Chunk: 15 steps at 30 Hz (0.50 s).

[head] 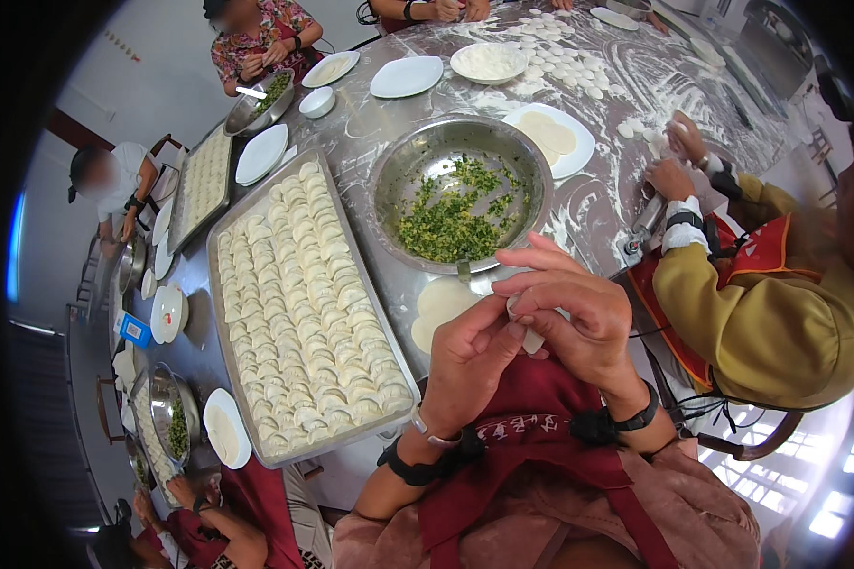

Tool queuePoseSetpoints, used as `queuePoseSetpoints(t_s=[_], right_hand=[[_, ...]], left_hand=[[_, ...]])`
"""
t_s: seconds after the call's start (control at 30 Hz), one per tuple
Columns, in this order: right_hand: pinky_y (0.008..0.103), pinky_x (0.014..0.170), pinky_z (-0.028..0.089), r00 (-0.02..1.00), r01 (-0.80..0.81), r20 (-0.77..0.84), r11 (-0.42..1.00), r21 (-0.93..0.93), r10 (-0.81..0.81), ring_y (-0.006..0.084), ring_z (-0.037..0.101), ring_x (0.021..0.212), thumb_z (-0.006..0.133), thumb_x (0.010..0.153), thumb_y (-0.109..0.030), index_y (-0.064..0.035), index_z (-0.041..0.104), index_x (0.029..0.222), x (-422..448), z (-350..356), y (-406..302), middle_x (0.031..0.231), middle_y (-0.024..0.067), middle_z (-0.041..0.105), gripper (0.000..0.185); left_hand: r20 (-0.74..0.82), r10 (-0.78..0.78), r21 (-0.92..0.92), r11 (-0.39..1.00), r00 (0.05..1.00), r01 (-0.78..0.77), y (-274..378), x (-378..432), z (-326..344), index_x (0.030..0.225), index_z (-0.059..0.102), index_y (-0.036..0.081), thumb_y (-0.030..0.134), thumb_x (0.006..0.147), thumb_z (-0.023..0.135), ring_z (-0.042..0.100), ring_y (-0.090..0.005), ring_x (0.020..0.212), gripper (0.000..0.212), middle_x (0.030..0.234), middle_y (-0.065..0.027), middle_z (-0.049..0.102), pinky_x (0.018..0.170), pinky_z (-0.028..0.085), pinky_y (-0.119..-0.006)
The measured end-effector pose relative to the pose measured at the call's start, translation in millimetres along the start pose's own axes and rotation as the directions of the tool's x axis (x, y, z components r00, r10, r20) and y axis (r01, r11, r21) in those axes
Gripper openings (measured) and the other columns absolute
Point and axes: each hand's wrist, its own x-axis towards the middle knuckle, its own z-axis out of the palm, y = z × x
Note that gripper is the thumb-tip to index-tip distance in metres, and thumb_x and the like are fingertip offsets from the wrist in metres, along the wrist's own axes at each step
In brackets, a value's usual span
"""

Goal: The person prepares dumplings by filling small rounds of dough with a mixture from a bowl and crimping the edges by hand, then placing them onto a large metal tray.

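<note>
Both hands are raised together in front of my apron, pinching a dumpling of pale dough. My left hand grips it from the left with thumb and fingers. From the right, my right hand presses its edge, with the outer fingers spread. Most of the dumpling is hidden by the fingers. Just beyond the hands stands a steel bowl of chopped green and yellow filling. Round dough wrappers lie on the table, partly behind my left hand.
A metal tray with rows of folded dumplings stands at my left. A plate of wrappers lies beyond the bowl. At the right, a co-worker's hands are over the floured table. Other people work around it.
</note>
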Motion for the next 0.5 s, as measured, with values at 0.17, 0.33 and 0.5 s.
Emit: queuePoseSetpoints(t_s=[0.17,0.33,0.5], right_hand=[[0.0544,0.106,0.035,1.000,-0.008,0.013,1.000,0.010,0.008,0.0364,0.060,0.113,0.071,0.078,-0.010,0.0004,0.067,0.086,-1.6,-0.2,-0.6,0.096,0.0142,0.071,0.014],[0.0526,0.107,0.035,0.998,-0.048,0.036,0.996,0.072,0.045,0.0339,0.058,0.117,0.070,0.075,-0.002,0.0005,0.069,0.099,0.5,-1.4,-2.8,0.099,0.0097,0.070,0.024],[0.0515,0.106,0.036,0.999,-0.016,0.045,0.989,0.145,0.009,0.0348,0.058,0.117,0.070,0.075,-0.005,-0.0010,0.071,0.094,-4.0,0.3,7.1,0.101,0.0090,0.070,0.019]], left_hand=[[0.047,0.010,-0.001,1.000,0.999,-0.010,-0.8,-0.6,-3.2,0.124,0.050,-0.009,0.004,0.098,0.051,0.061,-0.0133,0.090,0.030,0.105,-0.0094,0.061,0.078,0.051,-0.026],[0.050,-0.001,-0.001,1.000,0.999,0.001,-0.8,-0.3,-3.3,0.123,0.050,-0.009,0.004,0.098,0.051,0.061,-0.0138,0.092,0.029,0.105,-0.0092,0.061,0.081,0.052,-0.026],[0.049,-0.013,0.032,0.999,0.999,0.011,-2.5,-2.7,-2.9,0.122,0.051,-0.009,0.006,0.096,0.054,0.060,-0.0132,0.095,0.030,0.106,-0.0088,0.062,0.083,0.051,-0.026]])
